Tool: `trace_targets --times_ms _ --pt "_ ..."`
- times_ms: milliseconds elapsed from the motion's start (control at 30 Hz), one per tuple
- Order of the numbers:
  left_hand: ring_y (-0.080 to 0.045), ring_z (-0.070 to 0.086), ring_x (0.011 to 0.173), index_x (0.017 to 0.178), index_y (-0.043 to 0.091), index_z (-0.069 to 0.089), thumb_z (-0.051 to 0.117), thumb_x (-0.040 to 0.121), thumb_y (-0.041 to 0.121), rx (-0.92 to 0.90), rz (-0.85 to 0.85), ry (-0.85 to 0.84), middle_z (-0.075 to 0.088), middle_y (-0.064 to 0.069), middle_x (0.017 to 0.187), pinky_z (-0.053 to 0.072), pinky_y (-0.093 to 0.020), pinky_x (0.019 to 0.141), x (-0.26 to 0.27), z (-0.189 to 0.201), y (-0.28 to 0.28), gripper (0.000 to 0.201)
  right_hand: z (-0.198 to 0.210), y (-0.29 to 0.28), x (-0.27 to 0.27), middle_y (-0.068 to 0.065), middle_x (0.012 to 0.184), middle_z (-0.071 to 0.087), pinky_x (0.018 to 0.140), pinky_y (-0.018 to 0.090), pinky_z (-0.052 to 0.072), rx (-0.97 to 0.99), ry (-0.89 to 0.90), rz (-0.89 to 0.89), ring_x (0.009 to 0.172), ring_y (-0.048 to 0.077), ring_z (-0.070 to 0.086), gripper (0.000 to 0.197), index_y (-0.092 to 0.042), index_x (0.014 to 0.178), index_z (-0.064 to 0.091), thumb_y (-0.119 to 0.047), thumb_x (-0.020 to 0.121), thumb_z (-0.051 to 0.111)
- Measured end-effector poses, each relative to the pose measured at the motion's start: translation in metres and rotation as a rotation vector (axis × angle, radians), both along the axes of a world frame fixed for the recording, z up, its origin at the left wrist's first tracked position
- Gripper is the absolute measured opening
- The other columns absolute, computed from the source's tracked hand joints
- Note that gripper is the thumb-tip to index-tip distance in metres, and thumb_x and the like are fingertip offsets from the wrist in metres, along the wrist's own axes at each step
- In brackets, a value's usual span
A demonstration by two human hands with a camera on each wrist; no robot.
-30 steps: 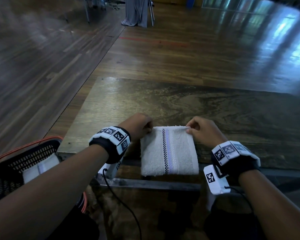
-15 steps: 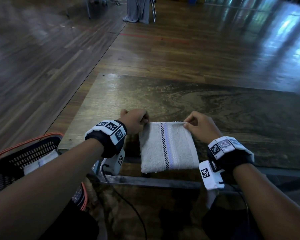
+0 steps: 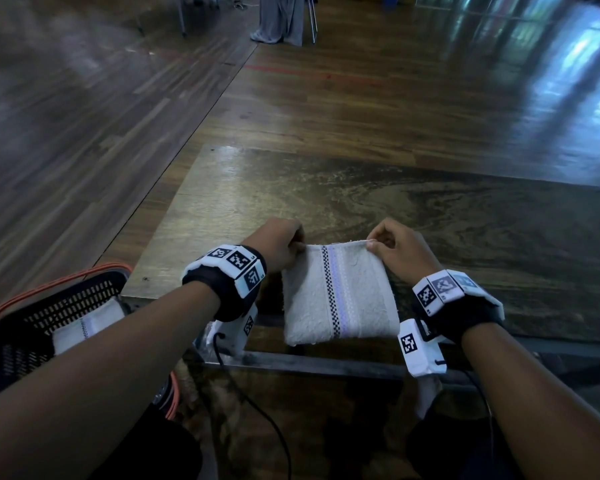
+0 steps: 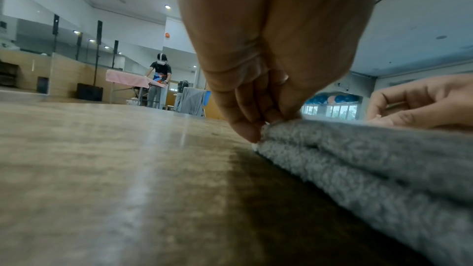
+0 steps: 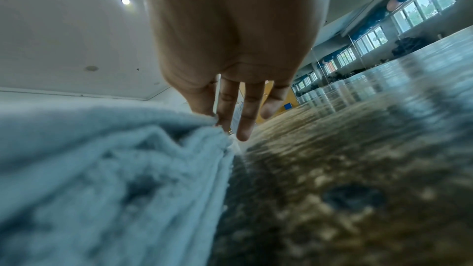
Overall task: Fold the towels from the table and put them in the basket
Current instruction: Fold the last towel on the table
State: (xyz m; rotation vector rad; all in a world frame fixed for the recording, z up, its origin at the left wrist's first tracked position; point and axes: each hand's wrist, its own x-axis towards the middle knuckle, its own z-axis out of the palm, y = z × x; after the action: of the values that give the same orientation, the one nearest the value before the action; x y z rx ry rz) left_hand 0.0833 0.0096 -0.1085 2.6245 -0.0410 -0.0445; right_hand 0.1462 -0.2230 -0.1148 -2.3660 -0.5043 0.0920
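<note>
Since the earlier frame both hands keep their pinch. The left hand and right hand each grip a far corner of the folded white terry towel with a checkered stripe, which lies at the near edge of the wooden table, right of the black plastic basket.

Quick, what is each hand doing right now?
Left hand: fingers pinch the towel at its far left corner.
Right hand: pinches the towel's far right corner.
</note>
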Motion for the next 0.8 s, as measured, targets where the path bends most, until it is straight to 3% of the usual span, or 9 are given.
trace_targets --times_ms 100,233,333,433,533,600,633,700,800 --pt "-0.024 0.055 0.089 0.098 0.010 0.056 0.047 0.090 0.013 -0.005 0.052 0.029 0.062 -0.012 0.103 0.043 -0.031 0.075 0.001 -0.002 0.000 0.012 -0.001 0.003 0.000 -0.006 0.080 0.066 0.070 0.032 0.051 -0.042 -0.006 -0.011 0.078 0.013 0.063 0.015 -0.027 0.074 0.055 -0.023 0.084 0.065" --pt "-0.027 0.054 0.102 0.099 0.018 0.050 0.045 0.091 0.020 0.264 0.049 0.011 0.061 -0.005 0.108 0.033 -0.040 0.091 -0.003 -0.003 -0.002 0.010 -0.002 0.011 -0.006 -0.007 0.083 0.063 0.073 0.035 0.051 -0.197 -0.105 0.026 0.080 0.014 0.061 0.009 -0.028 0.082 0.056 -0.023 0.085 0.062" --pt "-0.025 0.051 0.106 0.101 0.018 0.051 0.047 0.089 0.016 0.350 0.061 -0.092 0.057 -0.004 0.111 0.031 -0.039 0.094 -0.005 -0.002 -0.006 0.013 -0.001 0.017 -0.015 -0.004 0.091 0.057 0.081 0.035 0.043 -0.330 -0.291 0.044 0.092 0.017 0.056 0.007 -0.024 0.087 0.066 -0.023 0.087 0.059" --pt "-0.024 0.052 0.105 0.105 0.018 0.052 0.047 0.086 0.012 0.346 0.020 -0.216 0.056 -0.003 0.112 0.032 -0.036 0.090 -0.011 0.005 -0.018 0.021 -0.001 0.020 -0.024 0.002 0.108 0.053 0.088 0.038 0.036 -0.471 -0.398 0.037 0.105 0.020 0.046 0.022 -0.017 0.100 0.069 -0.027 0.092 0.051" --pt "-0.023 0.055 0.101 0.106 0.017 0.054 0.041 0.088 0.022 0.305 0.005 -0.199 0.058 -0.002 0.113 0.033 -0.039 0.090 -0.022 0.006 -0.039 0.023 -0.007 0.022 -0.039 0.002 0.122 0.049 0.093 0.040 0.034 -0.556 -0.360 0.048 0.115 0.021 0.040 0.032 -0.016 0.112 0.063 -0.030 0.096 0.040" --pt "-0.024 0.053 0.111 0.115 0.015 0.051 0.033 0.092 0.033 0.306 0.041 -0.085 0.055 -0.004 0.123 0.033 -0.044 0.096 -0.029 -0.003 -0.052 0.034 -0.013 0.019 -0.048 0.002 0.139 0.043 0.101 0.044 0.033 -0.490 -0.206 0.025 0.128 0.022 0.034 0.039 -0.017 0.128 0.052 -0.033 0.098 0.032" --pt "-0.024 0.047 0.122 0.125 0.014 0.046 0.028 0.093 0.037 0.303 0.060 -0.012 0.048 -0.006 0.135 0.030 -0.047 0.101 -0.033 -0.010 -0.056 0.043 -0.016 0.017 -0.051 0.002 0.147 0.036 0.107 0.047 0.030 -0.439 -0.116 0.011 0.135 0.022 0.029 0.044 -0.017 0.136 0.044 -0.036 0.099 0.029" --pt "-0.018 0.019 0.143 0.145 0.013 0.021 0.019 0.095 0.042 0.278 0.083 0.083 0.020 -0.004 0.156 0.016 -0.049 0.112 -0.040 -0.026 -0.062 0.058 -0.022 0.014 -0.054 -0.001 0.157 0.020 0.114 0.049 0.021 -0.378 0.012 -0.003 0.143 0.022 0.018 0.052 -0.019 0.146 0.027 -0.041 0.099 0.026" --pt "-0.012 -0.006 0.146 0.149 0.019 0.001 0.016 0.095 0.048 0.200 0.101 0.050 -0.004 0.002 0.159 0.001 -0.051 0.117 -0.045 -0.042 -0.062 0.063 -0.027 0.012 -0.056 -0.005 0.160 0.002 0.118 0.045 0.010 -0.413 0.076 0.005 0.147 0.019 0.003 0.058 -0.025 0.150 0.011 -0.048 0.098 0.023"
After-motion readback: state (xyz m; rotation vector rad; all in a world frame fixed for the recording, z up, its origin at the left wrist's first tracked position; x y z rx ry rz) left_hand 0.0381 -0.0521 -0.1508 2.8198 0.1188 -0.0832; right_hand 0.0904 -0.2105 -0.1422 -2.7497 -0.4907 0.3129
